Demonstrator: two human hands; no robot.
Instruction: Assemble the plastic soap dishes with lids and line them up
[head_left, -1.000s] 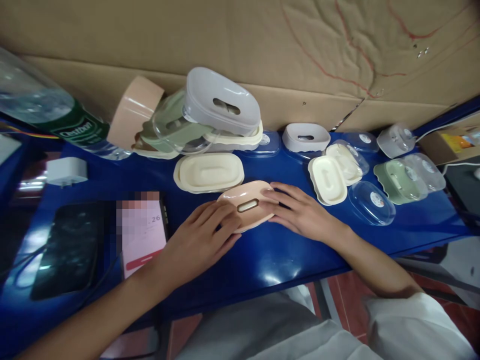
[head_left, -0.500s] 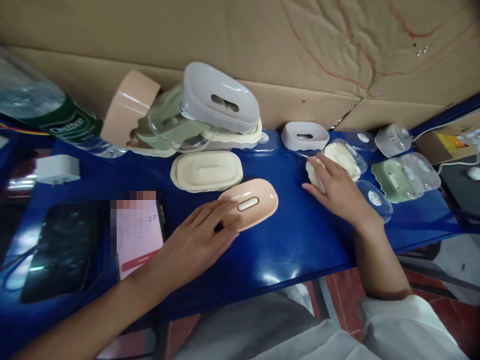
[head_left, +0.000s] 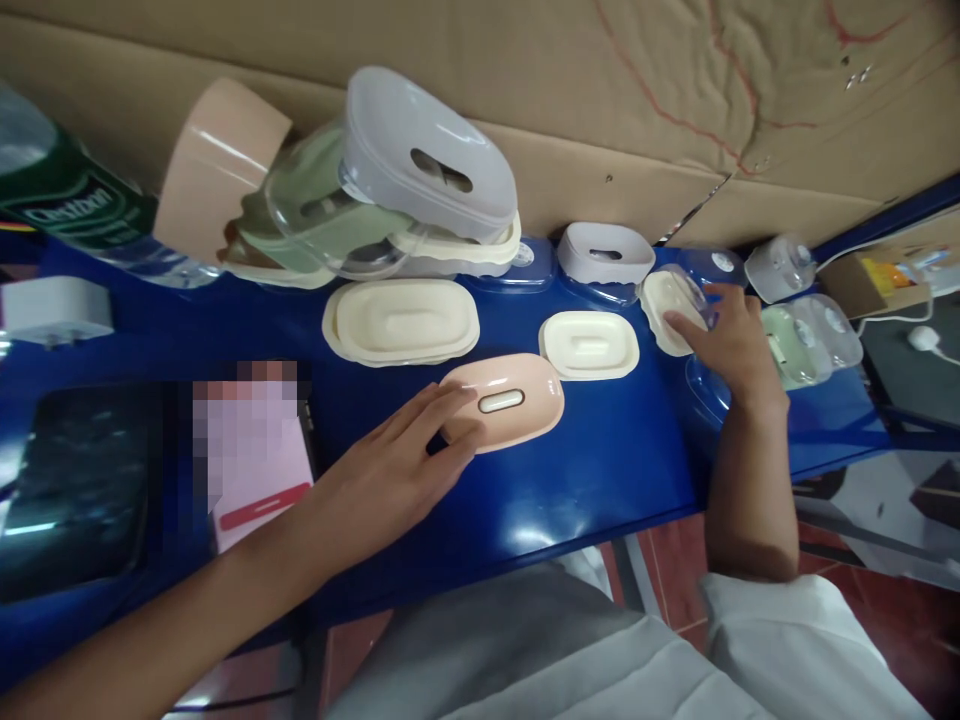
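My left hand point(head_left: 420, 430) is closed on the left end of a peach oval plastic case point(head_left: 517, 425), its thumb and fingers on either side. A pale strip shows in the slot on top of the case. Behind its right end lies a cream oval plate point(head_left: 600, 365) with a raised middle. My right hand point(head_left: 735, 345) hovers at the right with thumb and fingers apart. Its thumb is over another cream oval piece point(head_left: 664, 305), and its fingertips are near a clear plastic cover point(head_left: 690, 285). Whether they touch it, I cannot tell.
Stacked cream plates point(head_left: 397, 320) lie left of centre. Behind them lean a grey slotted cover point(head_left: 435, 150), green pieces and a peach shell point(head_left: 217, 165). A water bottle point(head_left: 75, 200), a white adapter point(head_left: 56, 310) and a lit phone point(head_left: 262, 460) are at left. Green and clear pieces point(head_left: 795, 345) lie at right.
My right hand has moved right, off a cream plate that now lies fully visible on the blue table. My left hand stays on the peach case. The view has shifted slightly.
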